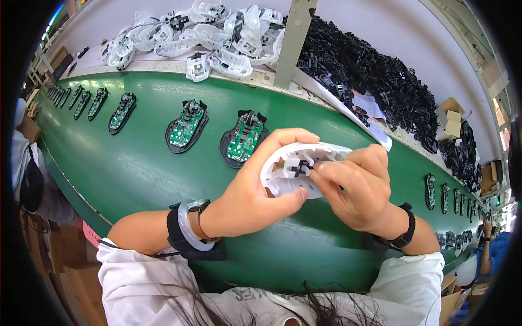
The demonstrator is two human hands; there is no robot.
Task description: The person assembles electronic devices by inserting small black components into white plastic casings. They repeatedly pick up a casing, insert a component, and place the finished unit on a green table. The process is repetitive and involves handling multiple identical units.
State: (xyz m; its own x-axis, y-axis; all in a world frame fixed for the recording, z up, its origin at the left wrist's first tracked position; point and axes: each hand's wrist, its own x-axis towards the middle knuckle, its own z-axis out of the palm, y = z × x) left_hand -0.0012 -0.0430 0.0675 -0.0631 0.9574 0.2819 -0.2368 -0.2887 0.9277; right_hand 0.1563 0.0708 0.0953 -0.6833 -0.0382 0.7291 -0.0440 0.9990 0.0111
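My left hand (255, 187) grips a white plastic mouse shell (291, 171), turned inside up, above the green conveyor belt (136, 168). My right hand (356, 187) is on the shell's right side, its fingertips pressing a small black plastic part (300, 167) into the shell's middle. Two black mouse bases with green circuit boards (243, 138) (187, 126) lie on the belt just beyond my hands.
More bases with boards run along the belt to the far left (120, 112) and far right (446, 195). Behind the belt a shelf holds a heap of white shells (217, 32) and a heap of black plastic parts (370, 76). A metal post (293, 43) stands between them.
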